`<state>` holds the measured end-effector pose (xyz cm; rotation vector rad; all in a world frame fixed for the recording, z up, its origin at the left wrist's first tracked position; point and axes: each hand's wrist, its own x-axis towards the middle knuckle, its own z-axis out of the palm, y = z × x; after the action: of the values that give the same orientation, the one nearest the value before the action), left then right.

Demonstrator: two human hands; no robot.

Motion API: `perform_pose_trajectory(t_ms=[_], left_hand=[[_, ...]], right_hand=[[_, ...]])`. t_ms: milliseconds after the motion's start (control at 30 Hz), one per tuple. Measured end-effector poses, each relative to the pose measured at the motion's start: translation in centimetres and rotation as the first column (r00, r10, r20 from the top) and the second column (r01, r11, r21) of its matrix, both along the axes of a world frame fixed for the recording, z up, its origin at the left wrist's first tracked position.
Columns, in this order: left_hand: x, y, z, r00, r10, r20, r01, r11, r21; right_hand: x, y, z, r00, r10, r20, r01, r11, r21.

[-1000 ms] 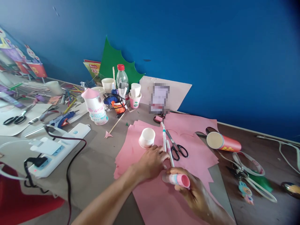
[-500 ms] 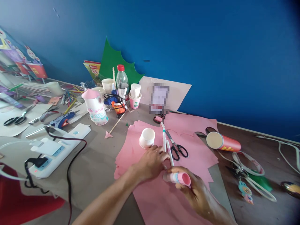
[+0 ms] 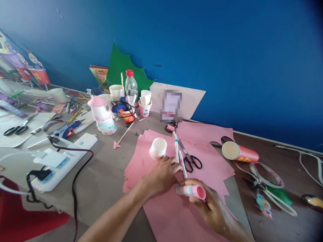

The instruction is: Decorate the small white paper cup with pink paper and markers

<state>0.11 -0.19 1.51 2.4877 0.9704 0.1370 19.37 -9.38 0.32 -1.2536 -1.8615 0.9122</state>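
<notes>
My right hand (image 3: 209, 203) is closed around a tube that looks like a glue stick (image 3: 190, 191), with a pink hollow end facing me. Close beside it, my left hand (image 3: 164, 174) rests over the pink paper (image 3: 174, 218), its fingers curled; what they grip, if anything, is hidden. Just behind the left hand stands a white paper cup (image 3: 158, 148), upside down. Two white markers (image 3: 183, 164) and a pair of black-handled scissors (image 3: 190, 159) lie on the paper beyond my fingers.
On the left are a white power strip (image 3: 73, 161) with cables, a glue gun (image 3: 63, 129) and a decorated cup tower (image 3: 102, 116). Behind stand a bottle (image 3: 131, 85) and cups. A red paper cup (image 3: 246, 154) and a lanyard with keys (image 3: 262, 191) lie right.
</notes>
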Motion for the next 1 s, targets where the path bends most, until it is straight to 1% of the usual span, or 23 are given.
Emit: perform_pose_trajectory(t_ms=[133,233,300,400,467,600,700,767,833,867,933,1000], left_hand=[[-0.1,0.0,-0.5,1.0,0.005,0.005,-0.005,1.0,0.015],[-0.1,-0.1,-0.5,1.0,0.003,0.009,-0.003,1.0,0.014],[0.0,-0.1,-0.3,1.0,0.006,0.002,-0.006,1.0,0.01],[0.0,-0.1,0.1,1.0,0.009,-0.017,-0.009,1.0,-0.004],[0.0,0.0,0.1,1.0,0.005,-0.016,-0.005,1.0,-0.009],[-0.1,0.0,-0.3,1.0,-0.002,0.009,0.002,1.0,0.016],[-0.1,0.0,-0.6,1.0,0.001,0.017,-0.001,1.0,0.016],[-0.1,0.0,-0.5,1.0,0.003,0.015,-0.003,1.0,0.001],[-0.1,0.0,-0.3,1.0,0.009,0.02,-0.009,1.0,-0.016],[-0.2,0.0,-0.2,1.0,0.014,0.026,-0.013,1.0,-0.023],[-0.3,0.0,-0.1,0.999,0.025,0.045,-0.023,0.999,-0.037],[-0.4,-0.1,0.0,0.997,0.04,0.066,-0.037,0.998,-0.051]], right_hand=[[-0.2,-0.4,0.4,0.998,0.064,-0.014,-0.065,0.994,-0.089],[0.0,-0.6,0.6,0.996,0.063,-0.067,-0.071,0.99,-0.121],[0.2,-0.5,0.5,0.997,0.029,-0.077,-0.036,0.995,-0.097],[0.3,-0.2,0.1,0.998,-0.023,-0.056,0.023,1.0,-0.004],[0.0,-0.1,-0.1,0.999,-0.021,-0.03,0.022,1.0,0.013],[-0.5,-0.3,0.4,0.999,0.047,-0.005,-0.048,0.994,-0.099],[-0.7,-0.6,0.7,0.994,0.089,-0.057,-0.096,0.984,-0.151],[-0.6,-0.8,0.7,0.989,0.077,-0.124,-0.098,0.979,-0.176],[-0.2,-0.7,0.5,0.971,0.003,-0.238,-0.048,0.982,-0.181],[0.2,-0.5,0.4,0.95,-0.046,-0.309,-0.008,0.985,-0.171],[1.1,0.0,0.0,0.875,-0.159,-0.458,0.114,0.986,-0.124],[1.9,0.6,-0.4,0.784,-0.245,-0.571,0.25,0.966,-0.07]])
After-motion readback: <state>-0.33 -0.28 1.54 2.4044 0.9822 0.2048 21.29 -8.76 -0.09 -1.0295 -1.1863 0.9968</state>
